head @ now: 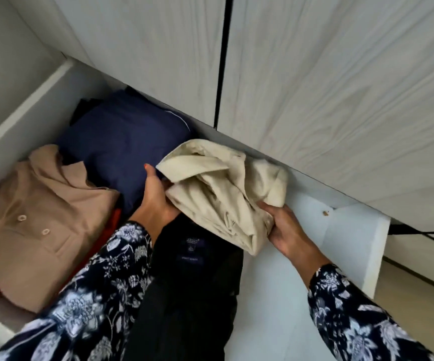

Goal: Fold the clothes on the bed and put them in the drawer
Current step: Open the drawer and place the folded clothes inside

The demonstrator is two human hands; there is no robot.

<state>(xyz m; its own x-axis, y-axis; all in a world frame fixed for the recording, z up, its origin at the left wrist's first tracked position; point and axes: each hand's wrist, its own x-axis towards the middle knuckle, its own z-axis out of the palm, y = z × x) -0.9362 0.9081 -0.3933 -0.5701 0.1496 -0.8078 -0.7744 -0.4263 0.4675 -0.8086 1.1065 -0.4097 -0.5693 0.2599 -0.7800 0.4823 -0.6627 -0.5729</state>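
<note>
We take the open white drawer (315, 256) as our landmark. At its left end lies a folded tan button-front shirt (39, 220) over something red (110, 220). Toward the drawer's back sits a folded navy-blue garment (122, 142), and in front of that a black garment with a neck label (197, 269). Our left hand (156, 199) and right hand (286, 230), both in floral-print sleeves (101, 290), grip a bundled cream cloth garment (226, 188) from either side, fingers curled into the fabric, over the drawer's middle. Pale wood-grain cupboard doors (341, 87) stand behind the drawer.
</note>
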